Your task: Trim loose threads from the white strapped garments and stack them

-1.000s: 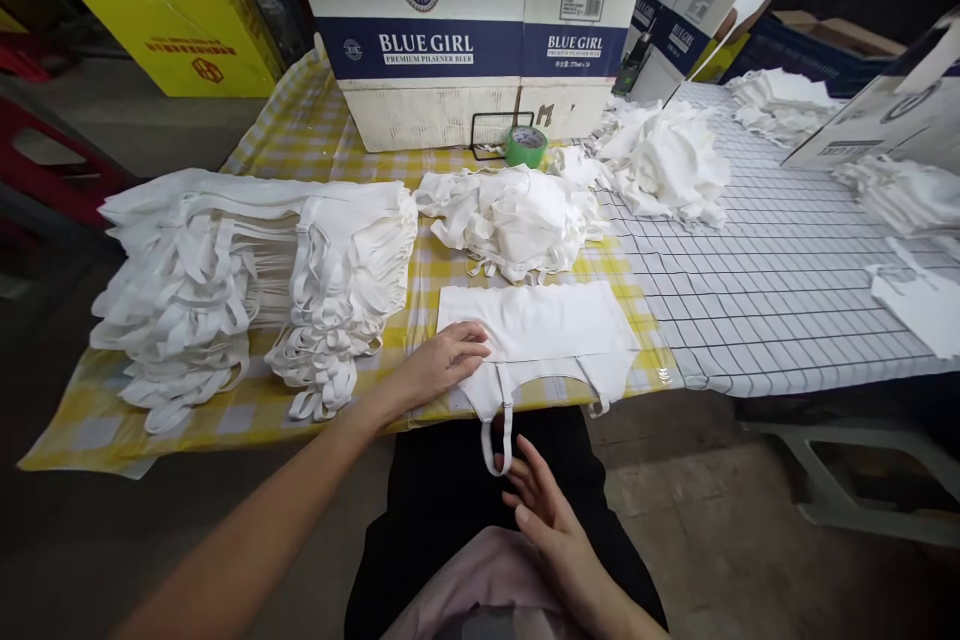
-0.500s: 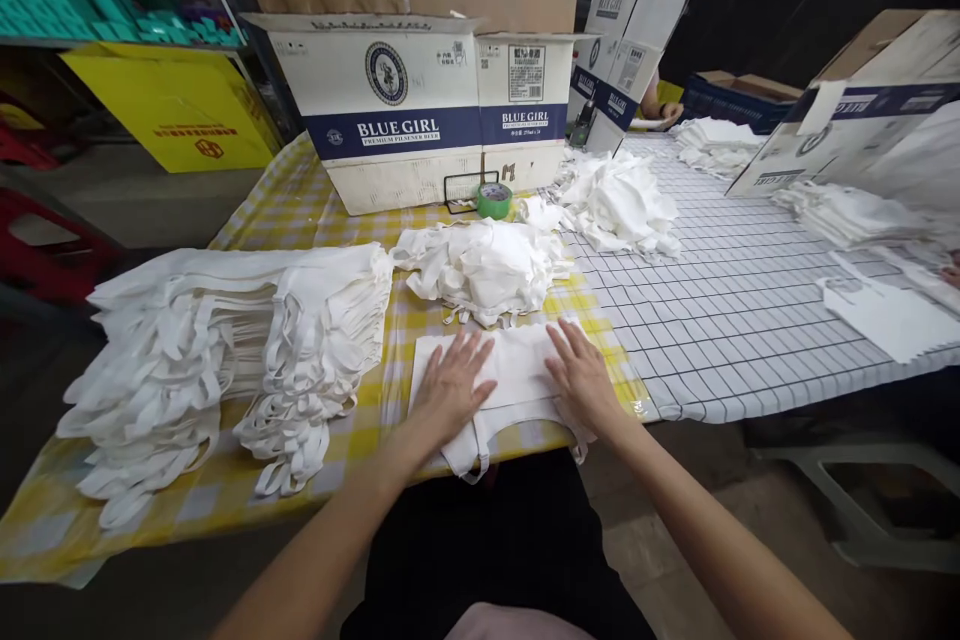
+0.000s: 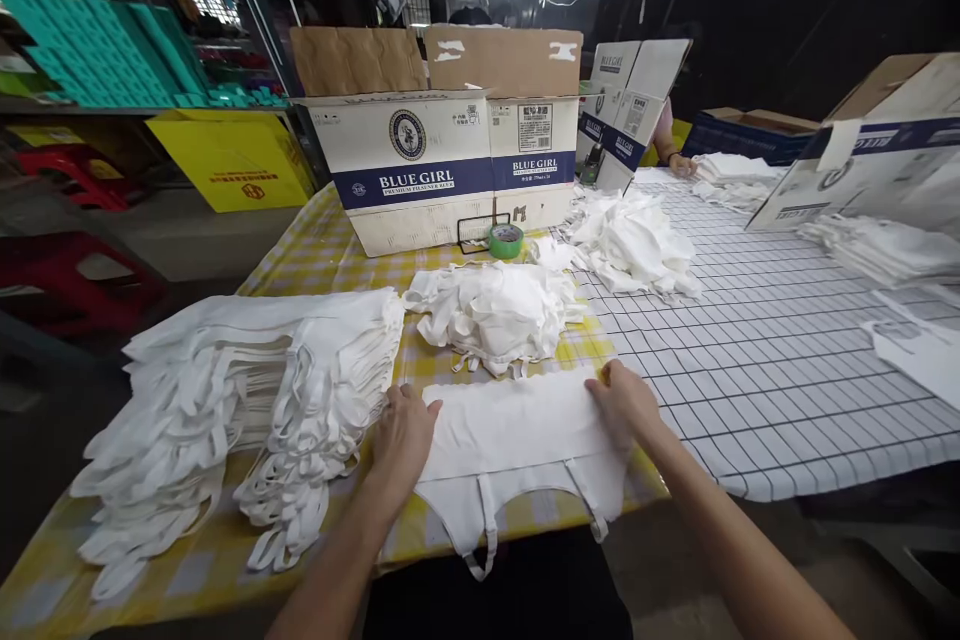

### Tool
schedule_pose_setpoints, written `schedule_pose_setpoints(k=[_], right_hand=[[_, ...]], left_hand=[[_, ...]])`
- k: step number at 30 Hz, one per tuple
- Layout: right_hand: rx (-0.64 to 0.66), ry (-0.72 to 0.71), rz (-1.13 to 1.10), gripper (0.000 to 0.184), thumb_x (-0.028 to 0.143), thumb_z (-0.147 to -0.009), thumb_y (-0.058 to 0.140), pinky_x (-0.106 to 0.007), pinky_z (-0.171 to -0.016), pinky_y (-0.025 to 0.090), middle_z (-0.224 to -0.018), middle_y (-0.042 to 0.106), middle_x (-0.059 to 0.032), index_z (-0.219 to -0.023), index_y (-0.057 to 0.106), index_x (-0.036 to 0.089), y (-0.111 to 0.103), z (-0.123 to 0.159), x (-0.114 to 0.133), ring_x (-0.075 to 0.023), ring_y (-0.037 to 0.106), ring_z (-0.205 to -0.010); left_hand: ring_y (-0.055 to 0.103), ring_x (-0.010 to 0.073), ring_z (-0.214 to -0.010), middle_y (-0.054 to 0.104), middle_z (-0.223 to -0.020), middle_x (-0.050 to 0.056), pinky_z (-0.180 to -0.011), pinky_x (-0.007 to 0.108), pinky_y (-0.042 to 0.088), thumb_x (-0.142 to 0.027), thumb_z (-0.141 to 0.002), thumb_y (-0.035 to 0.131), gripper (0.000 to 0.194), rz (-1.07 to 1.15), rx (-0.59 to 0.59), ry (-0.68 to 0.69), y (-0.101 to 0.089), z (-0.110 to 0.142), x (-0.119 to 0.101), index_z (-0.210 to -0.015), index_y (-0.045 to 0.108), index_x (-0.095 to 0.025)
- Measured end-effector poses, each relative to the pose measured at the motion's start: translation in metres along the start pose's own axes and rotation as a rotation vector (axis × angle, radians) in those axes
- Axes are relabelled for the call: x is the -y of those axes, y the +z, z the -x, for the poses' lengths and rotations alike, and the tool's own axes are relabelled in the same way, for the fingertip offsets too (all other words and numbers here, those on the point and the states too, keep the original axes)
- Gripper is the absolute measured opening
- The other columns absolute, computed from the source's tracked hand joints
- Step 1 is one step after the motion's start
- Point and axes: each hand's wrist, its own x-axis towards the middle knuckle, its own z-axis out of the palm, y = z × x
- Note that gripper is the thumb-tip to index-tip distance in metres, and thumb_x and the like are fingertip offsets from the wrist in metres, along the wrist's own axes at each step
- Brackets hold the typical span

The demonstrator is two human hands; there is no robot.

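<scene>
A white strappy camisole (image 3: pixel 517 425) lies spread at the table's front edge, its upper part doubled over. Its thin straps hang toward me past the edge. My left hand (image 3: pixel 403 435) is closed at the garment's left edge, fingers curled over it. At the upper right corner my right hand (image 3: pixel 628 402) pinches the cloth between thumb and fingers. Just beyond lies a loose heap of white garments (image 3: pixel 499 310). To the left stands a tall neat stack of white camisoles (image 3: pixel 255 360) with straps dangling in bunches.
A yellow checked cloth (image 3: pixel 202 560) covers this table; a white grid-patterned cloth (image 3: pixel 697 360) covers the right side. Beer cartons (image 3: pixel 412 155) stand behind, with green tape (image 3: pixel 505 240) in front. Another white heap (image 3: pixel 630 235) lies back right. A co-worker's hand (image 3: pixel 681 164) shows far back.
My hands were lying flat on the garment; they have moved apart to its sides and closed on its edges. The garment is now spread wider. The view has tilted up.
</scene>
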Motion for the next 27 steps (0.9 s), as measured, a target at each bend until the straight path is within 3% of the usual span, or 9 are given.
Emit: schedule_pose_setpoints(k=[2, 5, 9, 13, 18, 23, 25, 27], right_hand=[[0.047, -0.007, -0.032, 0.015, 0.032, -0.070, 0.056, -0.027, -0.054, 0.032, -0.068, 0.057, -0.0036, -0.067, 0.050, 0.019, 0.002, -0.007, 0.006, -0.0179, 0.049, -0.063], [0.094, -0.039, -0.109, 0.019, 0.026, -0.067, 0.054, -0.025, -0.050, 0.027, -0.056, 0.048, 0.0016, -0.056, 0.040, 0.020, 0.002, -0.009, 0.008, -0.0133, 0.042, -0.054], [0.147, -0.064, -0.238, 0.021, 0.032, -0.070, 0.052, -0.022, -0.047, 0.027, -0.055, 0.042, 0.0047, -0.060, 0.037, 0.021, -0.007, -0.004, 0.004, -0.0101, 0.038, -0.050], [0.219, -0.069, -0.447, 0.024, 0.039, -0.068, 0.057, -0.022, -0.048, 0.031, -0.059, 0.049, 0.0031, -0.064, 0.045, 0.019, -0.018, 0.004, 0.002, -0.0106, 0.044, -0.052], [0.299, -0.005, -0.674, 0.027, 0.042, -0.062, 0.065, -0.024, -0.050, 0.036, -0.059, 0.054, -0.0002, -0.066, 0.055, 0.017, -0.030, 0.016, 0.012, -0.0144, 0.050, -0.056], [0.295, -0.031, -0.736, 0.035, 0.051, -0.064, 0.063, -0.027, -0.055, 0.041, -0.064, 0.057, -0.0028, -0.069, 0.058, 0.017, -0.045, 0.031, 0.026, -0.0177, 0.054, -0.063], [0.264, -0.071, -0.741, 0.037, 0.053, -0.065, 0.063, -0.027, -0.056, 0.041, -0.063, 0.056, -0.0023, -0.067, 0.057, 0.017, -0.056, 0.038, 0.031, -0.0173, 0.053, -0.063], [0.256, -0.123, -0.724, 0.036, 0.053, -0.068, 0.061, -0.026, -0.056, 0.040, -0.063, 0.053, -0.0011, -0.064, 0.054, 0.017, -0.070, 0.045, 0.036, -0.0156, 0.051, -0.062]], left_hand=[[0.060, 0.0264, -0.080, 0.059, -0.095, 0.018, -0.065, 0.032, 0.044, -0.038, -0.083, 0.046, 0.036, 0.061, 0.104, 0.020, -0.003, -0.009, 0.000, -0.094, 0.057, -0.005], [0.060, 0.0215, -0.080, 0.061, -0.087, 0.011, -0.069, 0.028, 0.041, -0.028, -0.082, 0.046, 0.021, 0.164, 0.192, 0.127, -0.005, -0.015, 0.007, -0.078, 0.059, -0.012], [0.058, 0.0186, -0.083, 0.061, -0.087, 0.009, -0.071, 0.026, 0.039, -0.017, -0.082, 0.042, 0.015, 0.187, 0.137, 0.129, -0.003, -0.009, 0.009, -0.080, 0.056, -0.014], [0.059, 0.0230, -0.081, 0.062, -0.088, 0.013, -0.066, 0.029, 0.038, -0.029, -0.081, 0.049, 0.021, 0.209, 0.106, 0.015, -0.003, -0.004, 0.005, -0.092, 0.055, -0.011], [0.057, 0.0220, -0.070, 0.060, -0.071, 0.008, -0.061, 0.029, 0.034, -0.025, -0.076, 0.050, 0.014, 0.359, 0.171, 0.068, -0.001, -0.010, 0.008, -0.066, 0.054, -0.016], [0.053, 0.0164, -0.066, 0.056, -0.067, 0.001, -0.061, 0.026, 0.035, -0.017, -0.072, 0.048, 0.005, 0.467, 0.110, 0.096, 0.004, -0.006, 0.007, -0.067, 0.051, -0.017], [0.053, 0.0149, -0.065, 0.056, -0.067, 0.000, -0.061, 0.024, 0.037, -0.019, -0.072, 0.050, 0.003, 0.658, 0.122, 0.097, -0.002, 0.003, 0.009, -0.072, 0.052, -0.017], [0.056, 0.0152, -0.071, 0.060, -0.075, 0.001, -0.066, 0.024, 0.042, -0.024, -0.073, 0.053, 0.011, 1.030, 0.207, 0.122, -0.018, 0.016, 0.016, -0.080, 0.055, -0.016]])
